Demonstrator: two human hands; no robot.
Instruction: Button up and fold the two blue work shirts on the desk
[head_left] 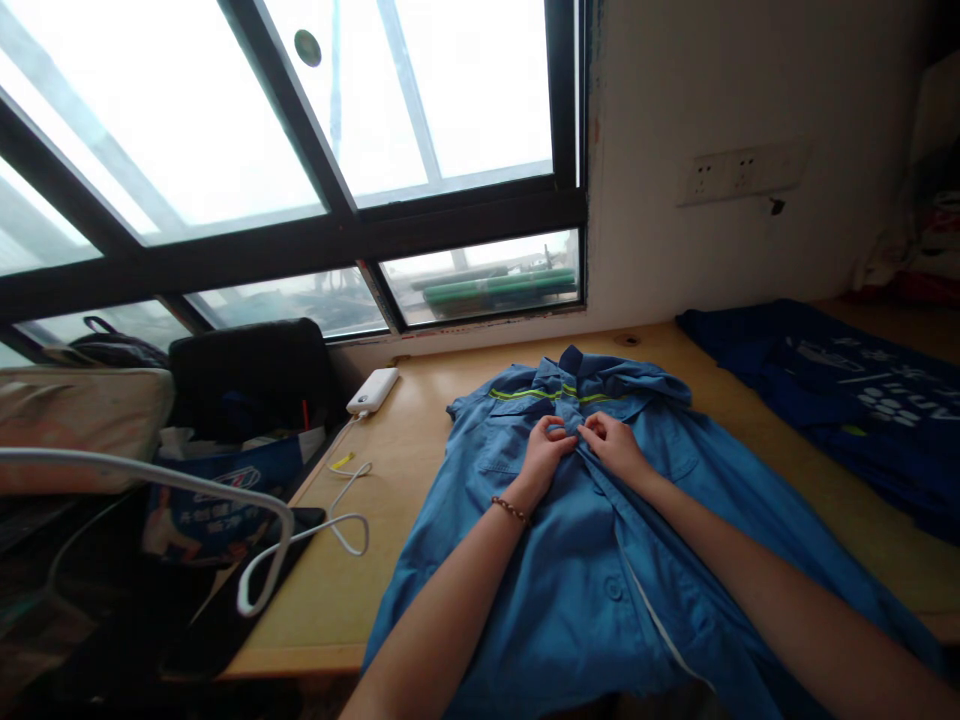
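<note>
A blue work jacket [525, 580] with yellow-green stripes across the chest lies front side up on the wooden table, its collar toward the window. My left hand [550, 448] pinches the front placket just below the stripe, a beaded bracelet on its wrist. Close beside it, my right hand [611, 445] grips the other edge of the same placket, fingers bent. Whatever sits between the fingertips, perhaps a button, is too small to make out. Lower down, the front hangs apart and a button [613, 588] shows on the left panel.
A dark blue printed shirt [840, 390] lies on the table [420, 450] at the right. At the left are a white power bank [373, 390] and its looping white cable [352, 520]. Beyond the table's left edge stand a black chair [251, 370] and a blue printed bag [217, 510].
</note>
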